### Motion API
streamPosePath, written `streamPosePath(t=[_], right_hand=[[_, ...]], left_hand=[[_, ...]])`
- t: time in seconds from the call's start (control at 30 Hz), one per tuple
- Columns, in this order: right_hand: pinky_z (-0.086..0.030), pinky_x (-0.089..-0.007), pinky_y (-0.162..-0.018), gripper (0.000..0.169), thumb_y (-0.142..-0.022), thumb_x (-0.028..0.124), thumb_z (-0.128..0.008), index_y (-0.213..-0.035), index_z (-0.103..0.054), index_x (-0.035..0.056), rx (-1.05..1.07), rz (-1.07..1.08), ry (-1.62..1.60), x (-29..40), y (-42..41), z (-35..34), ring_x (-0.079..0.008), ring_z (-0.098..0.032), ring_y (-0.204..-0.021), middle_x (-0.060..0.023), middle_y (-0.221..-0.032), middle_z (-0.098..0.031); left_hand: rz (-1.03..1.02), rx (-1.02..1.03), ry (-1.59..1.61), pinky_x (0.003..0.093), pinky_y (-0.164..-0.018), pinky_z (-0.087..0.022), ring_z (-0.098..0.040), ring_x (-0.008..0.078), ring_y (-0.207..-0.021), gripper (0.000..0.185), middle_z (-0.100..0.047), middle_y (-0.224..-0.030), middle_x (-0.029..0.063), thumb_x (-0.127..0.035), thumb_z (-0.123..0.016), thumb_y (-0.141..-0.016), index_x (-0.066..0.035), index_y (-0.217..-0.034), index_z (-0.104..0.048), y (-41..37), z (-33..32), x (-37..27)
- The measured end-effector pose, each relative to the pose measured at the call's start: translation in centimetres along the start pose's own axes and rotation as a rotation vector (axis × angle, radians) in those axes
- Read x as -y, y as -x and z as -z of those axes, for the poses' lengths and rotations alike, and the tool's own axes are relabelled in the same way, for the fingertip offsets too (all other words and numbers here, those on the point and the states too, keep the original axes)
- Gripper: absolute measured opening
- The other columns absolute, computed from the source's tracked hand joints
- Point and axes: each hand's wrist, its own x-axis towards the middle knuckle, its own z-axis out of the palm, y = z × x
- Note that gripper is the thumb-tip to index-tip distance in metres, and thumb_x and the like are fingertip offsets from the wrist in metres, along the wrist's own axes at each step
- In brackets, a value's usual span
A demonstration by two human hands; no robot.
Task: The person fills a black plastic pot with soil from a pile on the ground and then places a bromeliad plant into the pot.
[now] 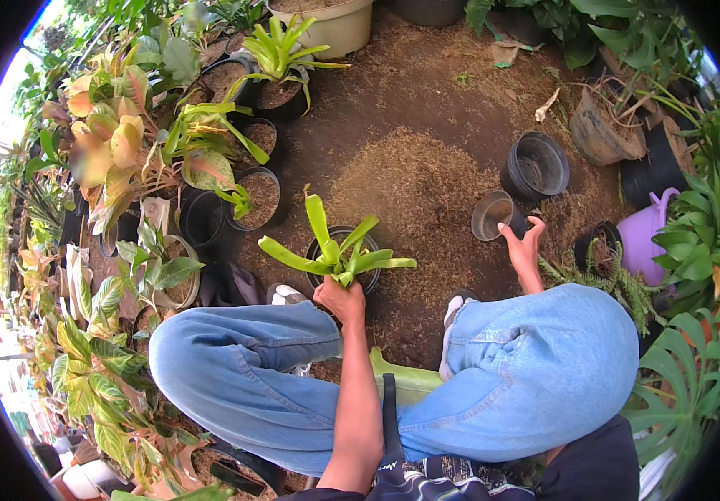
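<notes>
My left hand (pixel 342 299) grips the base of a bright green rosette plant (pixel 333 250), perhaps a bromeliad. Its strap-like leaves spread over a black plastic pot (pixel 372 245) on the ground between my feet; the leaves hide most of that pot's inside. Off to the right, my right hand (pixel 526 247) has thumb and fingers around the side of a small dark pot (pixel 492 216), tilted so that its mouth faces left. Just beyond this pot stands a larger black pot (pixel 536 166) with little inside. A broad mound of loose brown potting mix (pixel 410 169) covers the soil between my hands.
Potted plants crowd the left, including a pink-leaved aglaonema (pixel 128 134) and pots of mix (pixel 258 194). A large cream planter (pixel 341 28) stands at the far side. On the right are a tilted grey root-filled pot (pixel 604 128), a purple pot (pixel 641 241) and a fern (pixel 610 288).
</notes>
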Motion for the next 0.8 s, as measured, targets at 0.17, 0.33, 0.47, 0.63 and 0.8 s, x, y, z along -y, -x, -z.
streamPosePath(t=[0.17,0.33,0.47,0.63,0.8], right_hand=[[-0.033,-0.0482,-0.107,0.087,-0.084,0.041,-0.08,-0.139,-0.023,0.0036,0.127,-0.096,-0.115,-1.3,2.0,-0.2,-0.0387,-0.038,-0.132,-0.0269,-0.136,-0.037],[-0.034,-0.0491,-0.106,0.085,-0.085,0.041,-0.079,-0.138,-0.023,0.0043,0.101,-0.156,-0.094,-0.7,3.5,0.1,-0.0388,-0.04,-0.129,-0.028,-0.135,-0.036],[-0.034,-0.0489,-0.106,0.085,-0.085,0.041,-0.079,-0.138,-0.023,0.0046,0.085,-0.152,-0.076,-1.2,4.3,-0.2,-0.0381,-0.042,-0.126,-0.0275,-0.135,-0.037],[-0.034,-0.0477,-0.107,0.085,-0.084,0.04,-0.08,-0.137,-0.024,0.005,0.074,-0.202,-0.144,-2.1,3.8,-0.2,-0.0375,-0.042,-0.126,-0.0261,-0.134,-0.038],[-0.033,-0.0528,-0.105,0.082,-0.085,0.041,-0.079,-0.136,-0.026,0.005,0.002,-0.117,-0.081,-3.7,3.3,-0.3,-0.0414,-0.039,-0.127,-0.0253,-0.133,-0.036]], left_hand=[[-0.085,-0.11,0.031,0.0573,-0.069,-0.046,-0.063,0.0492,-0.077,0.025,-0.066,-0.08,0.0261,-0.004,-0.064,-0.065,0.001,-0.09,-0.064,-0.6,-0.1,0.4],[-0.066,-0.116,0.02,0.054,-0.072,-0.049,-0.064,0.0487,-0.08,0.026,-0.067,-0.082,0.0255,-0.005,-0.062,-0.067,0.001,-0.092,-0.065,-1.4,-0.2,0.0],[-0.027,-0.084,0.016,0.0561,-0.074,-0.048,-0.065,0.0479,-0.082,0.026,-0.07,-0.087,0.0234,-0.006,-0.065,-0.07,0.0,-0.095,-0.065,-1.5,-0.1,1.0],[-0.037,-0.08,0.0,0.0561,-0.075,-0.048,-0.066,0.0469,-0.083,0.026,-0.071,-0.087,0.0208,-0.009,-0.068,-0.073,-0.002,-0.097,-0.066,-1.8,-0.7,0.7],[-0.024,-0.035,-0.064,0.0496,-0.082,-0.045,-0.065,0.0413,-0.086,0.025,-0.07,-0.087,0.0181,-0.013,-0.072,-0.072,-0.004,-0.095,-0.066,0.1,-0.9,0.7]])
